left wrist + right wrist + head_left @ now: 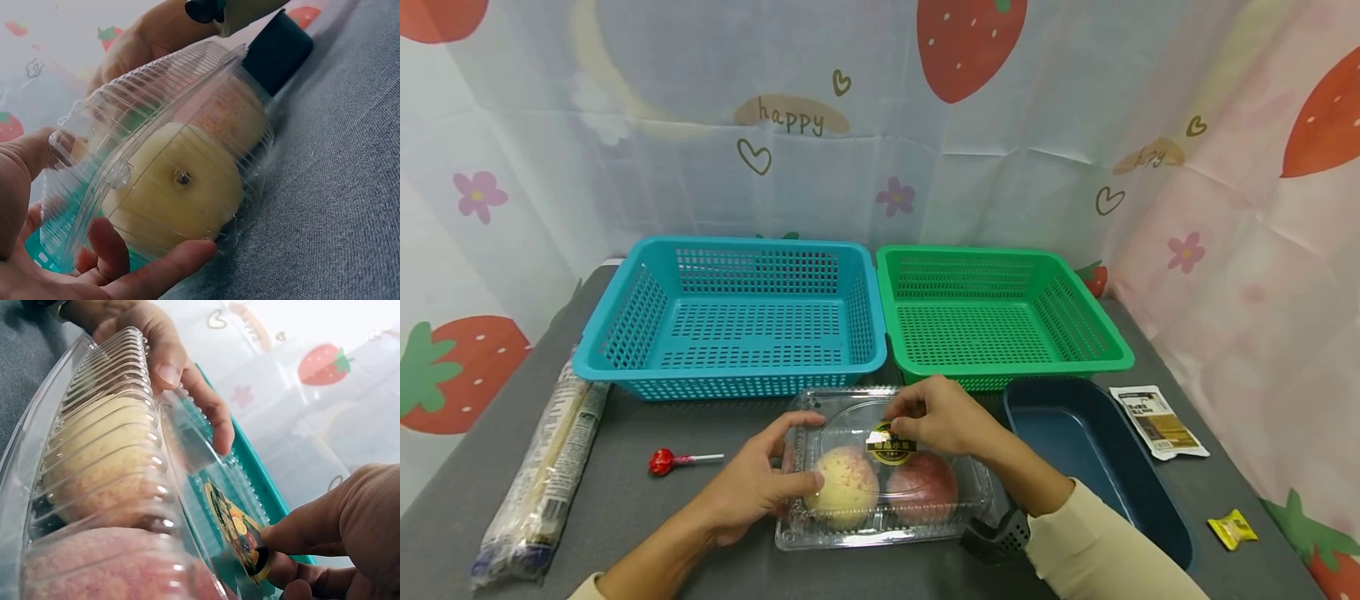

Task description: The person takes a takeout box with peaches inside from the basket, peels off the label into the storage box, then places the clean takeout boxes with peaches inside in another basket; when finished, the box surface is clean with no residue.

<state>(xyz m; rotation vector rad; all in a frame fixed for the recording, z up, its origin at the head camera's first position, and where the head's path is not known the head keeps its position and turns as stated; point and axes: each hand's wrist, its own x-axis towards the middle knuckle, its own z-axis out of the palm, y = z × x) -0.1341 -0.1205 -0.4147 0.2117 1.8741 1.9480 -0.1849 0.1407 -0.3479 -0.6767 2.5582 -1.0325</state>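
- While a printed fabric backdrop (662, 187) hangs in soft folds behind, grey woven cloth (625, 542) covers the table.
- Blue plastic basket (730, 372) and smaller green plastic basket (1015, 368): rectangular, flared, their walls and floors pierced with slots, side by side beyond the hands.
- Dark blue tray (1090, 433): smooth, round-cornered, just right of the box and partly hidden by the right forearm.
- Clear plastic clamshell box (842, 537): thin, glossy, finely ribbed at the sides, its corners rounded. It is in front of the baskets, between the hands, its long axis running left to right, its lid facing up.
- Left hand (756, 483): spread wide, gripping the box's left end, thumb on the near side and index finger reaching over the lid; most of the box extends rightward from this grip.
- Right hand (946, 417): fingers curled above the lid, thumb and fingertips narrowed to a pinch at the label's far edge.
- Yellow fruit (842, 487) and pink-red fruit (925, 492): round, speckled, inside the box, the yellow one beside the left thumb, its stem dimple facing the left wrist camera.
- Black-and-gold label (891, 448): flat, glossy, on the lid above the fruits, directly beneath the right thumb.
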